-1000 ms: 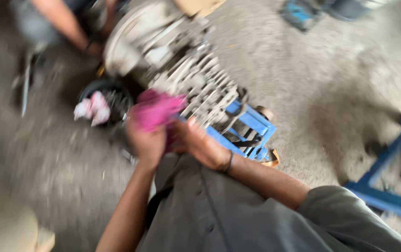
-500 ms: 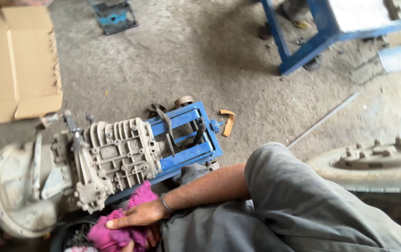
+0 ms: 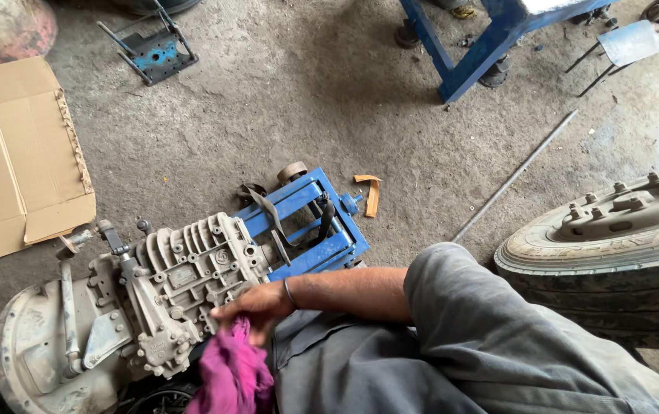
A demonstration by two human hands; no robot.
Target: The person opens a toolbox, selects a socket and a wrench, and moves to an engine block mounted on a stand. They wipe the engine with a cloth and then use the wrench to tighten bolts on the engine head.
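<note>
Rag [image 3: 231, 377], magenta cloth, hangs at the lower centre of the head view, bunched and gripped from above by the right hand [image 3: 253, 305]. Fingers are closed on the top of the cloth; the hand sits just beside the lower right edge of the gearbox [image 3: 145, 307] and appears to touch its casing. A thin bangle circles the wrist. Left hand is not visible in the frame.

Gearbox: grey ribbed metal housing, lying on its side at lower left, its round bell end toward the left edge. Its right end rests on a blue jack cradle [image 3: 310, 230] at centre frame.

Surroundings: flattened cardboard [image 3: 15, 161] at left on the concrete floor [image 3: 283, 100]; a truck wheel [image 3: 613, 238] at right; a long metal rod [image 3: 515, 176] lying diagonally between cradle and wheel; a blue steel frame [image 3: 467, 46] at the top.
</note>
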